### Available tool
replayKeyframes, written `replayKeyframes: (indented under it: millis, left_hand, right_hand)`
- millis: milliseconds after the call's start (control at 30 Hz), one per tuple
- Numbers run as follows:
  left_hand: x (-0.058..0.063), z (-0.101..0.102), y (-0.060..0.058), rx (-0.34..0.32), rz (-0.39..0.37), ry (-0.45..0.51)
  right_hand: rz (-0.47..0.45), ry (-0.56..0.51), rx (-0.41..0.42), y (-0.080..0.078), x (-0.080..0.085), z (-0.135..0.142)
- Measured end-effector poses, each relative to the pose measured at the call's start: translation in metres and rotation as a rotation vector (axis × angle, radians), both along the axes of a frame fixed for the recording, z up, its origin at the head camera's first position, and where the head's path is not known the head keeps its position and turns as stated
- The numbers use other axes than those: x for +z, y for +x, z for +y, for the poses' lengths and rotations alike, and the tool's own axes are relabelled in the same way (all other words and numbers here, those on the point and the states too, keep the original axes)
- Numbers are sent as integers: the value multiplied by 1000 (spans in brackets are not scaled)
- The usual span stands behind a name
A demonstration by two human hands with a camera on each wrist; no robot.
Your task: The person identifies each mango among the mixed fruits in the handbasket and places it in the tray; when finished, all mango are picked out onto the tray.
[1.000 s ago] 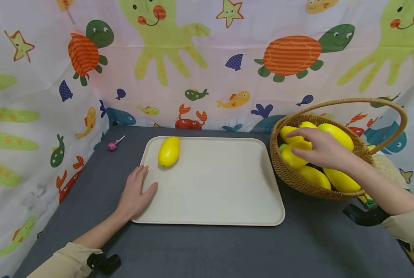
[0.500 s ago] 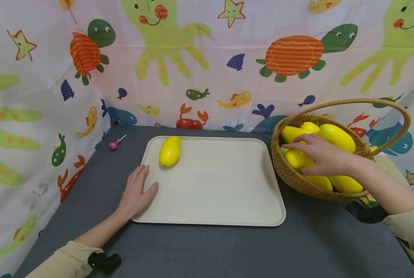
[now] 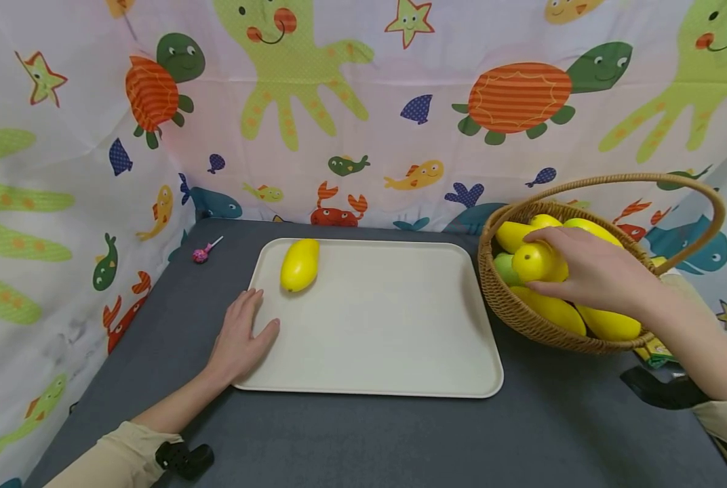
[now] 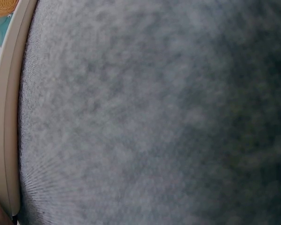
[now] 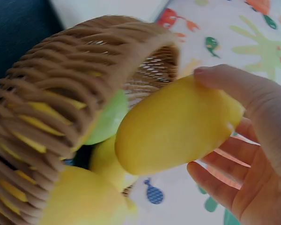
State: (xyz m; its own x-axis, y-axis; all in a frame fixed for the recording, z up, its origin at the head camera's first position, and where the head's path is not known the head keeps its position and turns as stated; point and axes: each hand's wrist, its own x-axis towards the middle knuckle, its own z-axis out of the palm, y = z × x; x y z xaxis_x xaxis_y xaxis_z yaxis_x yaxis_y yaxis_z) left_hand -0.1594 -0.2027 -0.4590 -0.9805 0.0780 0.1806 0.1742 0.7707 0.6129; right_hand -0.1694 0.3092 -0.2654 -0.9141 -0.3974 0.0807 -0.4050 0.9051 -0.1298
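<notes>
My right hand (image 3: pixel 601 271) grips a yellow mango (image 3: pixel 537 262) at the opening of the wicker basket (image 3: pixel 499 308). In the right wrist view the thumb lies over that mango (image 5: pixel 171 129), with the fingers on its far side. Several more yellow mangoes (image 3: pixel 549 312) and a green fruit (image 3: pixel 506 270) lie in the basket. My left hand (image 3: pixel 239 339) rests on the left edge of the cream tray (image 3: pixel 388 318), fingers spread. One yellow mango (image 3: pixel 300 266) lies at the tray's back left. The left wrist view catches mostly the tray's rim (image 4: pixel 7 117) and grey cloth.
A pink lollipop (image 3: pixel 201 255) lies on the dark grey table (image 3: pixel 363 440), left of the tray. The basket's tall handle (image 3: pixel 714 210) arches over its right side. A curtain printed with sea animals (image 3: pixel 351 102) hangs behind and to the left.
My right hand has closed on a mango in the basket and drawn it slightly up and right, exposing more of the green fruit. The left hand stays on the tray.
</notes>
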Motion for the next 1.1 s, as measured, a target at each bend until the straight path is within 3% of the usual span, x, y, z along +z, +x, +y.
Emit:
replayKeyframes:
  millis: [267, 367, 500, 667, 867, 1100]
  left_hand:
    - [0, -1, 0, 0, 7, 5]
    - [0, -1, 1, 1, 12, 5]
    - [0, -1, 1, 1, 18, 11]
    - [0, -1, 2, 0, 6, 14]
    - [-1, -2, 0, -1, 1, 8]
    - [-1, -1, 1, 7, 11, 12]
  right_hand:
    - [138, -191, -42, 14, 17, -15]
    - [124, -310, -64, 17, 20, -28]
    - [37, -499, -110, 17, 18, -49]
    - [-101, -645, -146, 8, 3, -80]
    - [-188, -773, -116, -16, -30, -116]
    - [-245, -819, -147, -40, -67, -153]
